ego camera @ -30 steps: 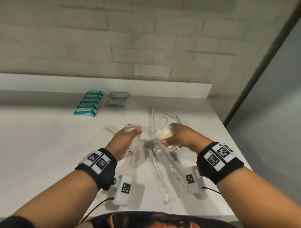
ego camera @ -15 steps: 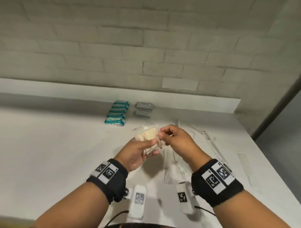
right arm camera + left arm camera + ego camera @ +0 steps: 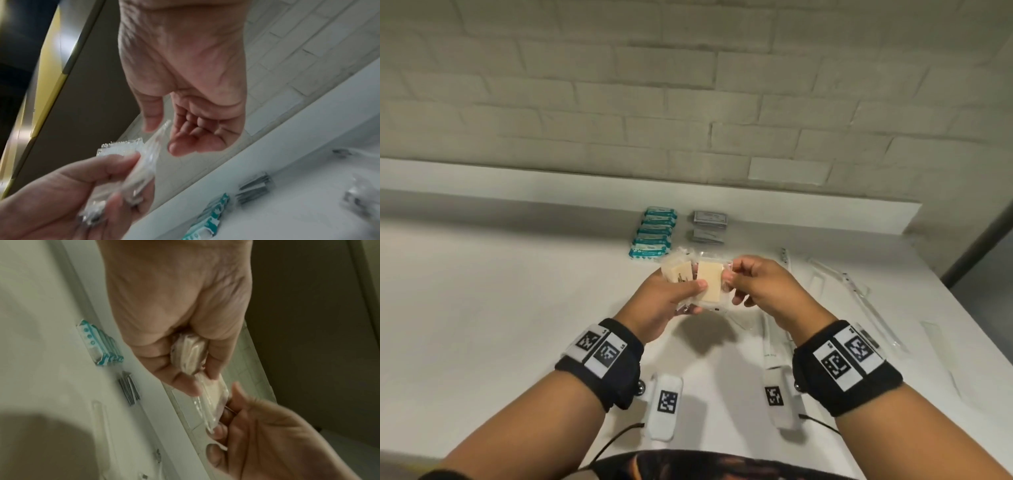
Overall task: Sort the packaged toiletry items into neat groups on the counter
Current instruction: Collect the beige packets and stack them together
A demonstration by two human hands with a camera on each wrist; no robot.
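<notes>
I have two wrapped soap bars held up in the air above the middle of the counter, not resting on it. My left hand has them clamped, thumb across the front and fingers curled behind. My right hand sits at the right edge of the clear wrapper; from the head view it looks like a pinch, but the right wrist view shows the fingers loosely curled and only near the plastic, so I cannot tell whether it has real hold.

Toward the back edge lie a row of teal packets and, just beside them, grey sachets. Long clear-wrapped sticks lie scattered near the right edge.

My worry is the slick wrapper: with the bars overlapped under one thumb, one could slide out and drop onto the sorted rows, knocking them crooked.
</notes>
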